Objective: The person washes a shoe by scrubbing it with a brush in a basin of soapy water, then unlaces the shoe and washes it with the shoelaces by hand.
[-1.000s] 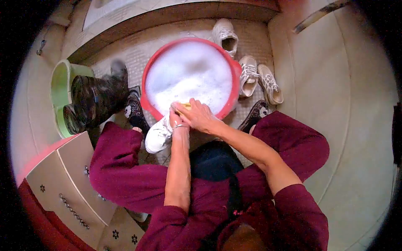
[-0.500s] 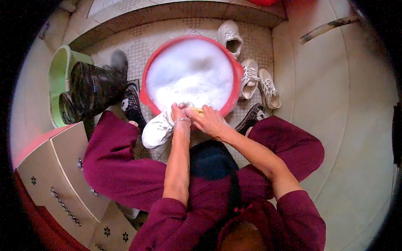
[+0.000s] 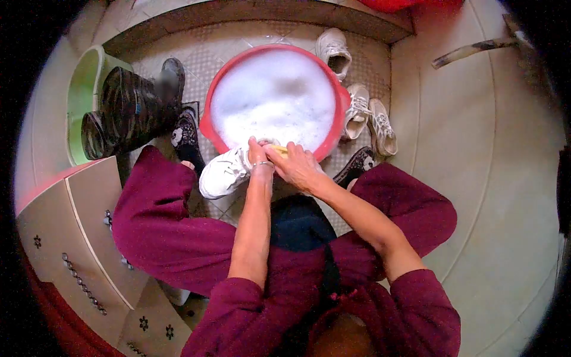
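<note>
A white shoe is held at the near left rim of a red basin full of white suds. My left hand is closed on the shoe near its heel end, the toe pointing down to the left. Fingers of my right hand are wrapped round a yellow object, perhaps a brush or sponge, pressed against the shoe's heel end. Most of the yellow object is hidden by my fingers.
Three white shoes stand right of the basin. At left are black boots and a green tub. A drawer cabinet is at lower left. A ledge runs behind.
The white shoe has shifted slightly left and up in view with my left hand. My right hand with the yellow object has moved slightly right. The view has also shifted.
</note>
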The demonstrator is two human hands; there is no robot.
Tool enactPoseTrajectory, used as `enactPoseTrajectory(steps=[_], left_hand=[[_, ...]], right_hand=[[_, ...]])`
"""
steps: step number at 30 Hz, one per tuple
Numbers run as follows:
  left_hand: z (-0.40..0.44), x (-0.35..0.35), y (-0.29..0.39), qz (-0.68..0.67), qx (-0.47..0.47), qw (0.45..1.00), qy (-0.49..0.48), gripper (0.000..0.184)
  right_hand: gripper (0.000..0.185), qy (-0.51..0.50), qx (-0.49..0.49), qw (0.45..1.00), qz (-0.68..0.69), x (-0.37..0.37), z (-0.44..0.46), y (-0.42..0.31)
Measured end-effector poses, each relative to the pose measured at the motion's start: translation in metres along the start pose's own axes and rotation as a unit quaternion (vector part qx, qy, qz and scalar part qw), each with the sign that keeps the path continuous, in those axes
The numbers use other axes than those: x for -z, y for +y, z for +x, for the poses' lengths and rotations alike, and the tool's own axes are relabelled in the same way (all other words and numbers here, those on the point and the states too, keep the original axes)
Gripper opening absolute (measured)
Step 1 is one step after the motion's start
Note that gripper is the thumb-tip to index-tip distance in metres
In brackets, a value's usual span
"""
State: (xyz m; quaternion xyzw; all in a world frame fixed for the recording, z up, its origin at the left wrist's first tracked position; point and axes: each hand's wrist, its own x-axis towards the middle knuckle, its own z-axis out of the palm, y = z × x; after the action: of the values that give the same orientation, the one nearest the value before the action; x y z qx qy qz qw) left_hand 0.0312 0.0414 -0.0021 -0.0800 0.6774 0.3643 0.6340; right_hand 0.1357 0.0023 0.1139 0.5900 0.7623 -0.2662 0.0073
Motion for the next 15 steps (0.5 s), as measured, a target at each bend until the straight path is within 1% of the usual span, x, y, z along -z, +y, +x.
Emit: enactPoseTrajectory(steps=[1,3,5,6,8,9,10,11,12,13,14,15], left_hand=[[-0.002,-0.003,-0.003,-0.008,0.001,1.000,-0.002,0.046],[-0.011,0.002,-0.006,-0.064,-0.065,0.993,-0.076,0.047],[-0.012,0.006,0.003,-0.064,-0.071,0.993,-0.071,0.048],[-0.013,0.006,0.007,-0.064,-0.071,0.993,-0.069,0.048],[-0.012,0.001,0.009,-0.069,-0.061,0.993,-0.073,0.048],[-0.013,-0.002,0.006,-0.072,-0.052,0.993,-0.075,0.048],[-0.017,-0.004,0.006,-0.074,-0.043,0.993,-0.077,0.049],[-0.023,-0.008,0.002,-0.053,-0.016,0.998,-0.040,0.045],[-0.032,-0.014,0.001,-0.035,0.010,0.999,-0.004,0.042],[-0.023,-0.008,-0.009,0.056,0.000,0.998,-0.033,0.042],[-0.014,-0.005,-0.019,0.057,0.002,0.998,-0.034,0.042],[-0.024,-0.011,-0.018,0.031,0.019,0.999,-0.036,0.041]], right_hand=[[0.049,-0.006,0.000,1.000,0.008,0.002,0.002,0.002],[0.047,-0.012,-0.002,1.000,0.021,0.001,0.015,-0.002],[0.042,0.052,0.009,0.999,-0.001,0.000,0.050,-0.011],[0.042,0.054,0.012,0.998,0.000,-0.002,0.054,-0.012],[0.040,0.096,0.014,0.995,-0.019,-0.006,0.058,-0.010],[0.040,0.093,0.011,0.995,-0.025,-0.003,0.050,-0.006],[0.041,0.051,0.012,0.999,-0.012,0.003,0.035,-0.002],[0.043,0.009,0.015,1.000,0.001,0.009,0.022,0.003],[0.043,0.006,0.017,1.000,-0.007,0.012,0.012,0.010],[0.041,0.003,0.012,1.000,-0.018,0.011,0.001,0.015],[0.039,0.002,0.007,1.000,-0.027,0.011,-0.008,0.019],[0.040,-0.023,0.017,0.999,-0.041,0.015,-0.011,0.022]])
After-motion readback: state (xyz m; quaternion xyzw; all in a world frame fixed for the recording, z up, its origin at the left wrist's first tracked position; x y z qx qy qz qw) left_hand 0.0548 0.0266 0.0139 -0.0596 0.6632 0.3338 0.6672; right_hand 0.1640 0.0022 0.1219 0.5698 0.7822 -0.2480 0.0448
